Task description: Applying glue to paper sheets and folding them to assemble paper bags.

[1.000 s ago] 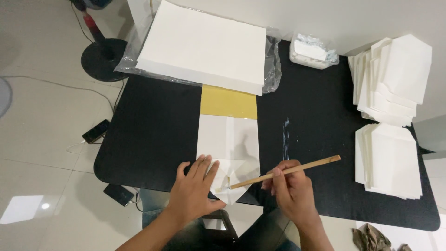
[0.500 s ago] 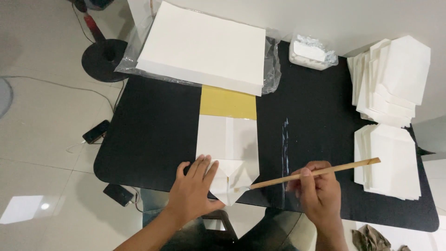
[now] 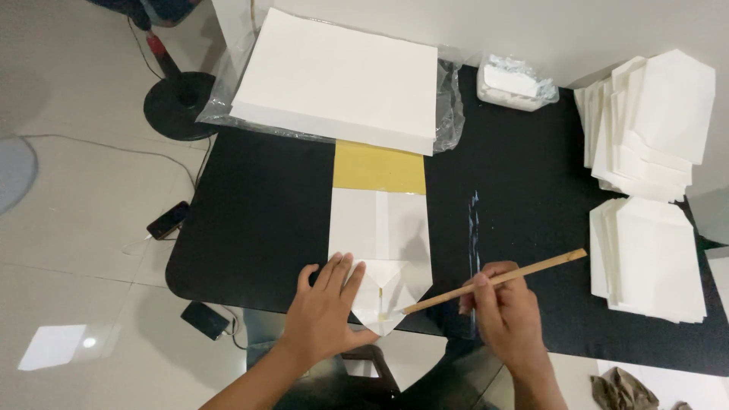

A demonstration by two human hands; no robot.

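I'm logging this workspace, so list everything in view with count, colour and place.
table: one, black, centre
paper stack: one, white, on clear plastic, far edge
folded sheet: one, white over yellow, middle
folded piles: two, white, right side
tub: one, clear, far right
stick: one, wooden, tip on the fold
phone: one, dark, floor
fan base: one, black, floor
left hand: flat on sheet
right hand: gripping stick

You are looking past a thick ream of white sheets (image 3: 338, 80) lying on clear plastic wrap (image 3: 449, 106), a small plastic tub (image 3: 516, 82), two stacks of folded white envelopes (image 3: 653, 190), and a fan base (image 3: 178, 102) standing on the floor
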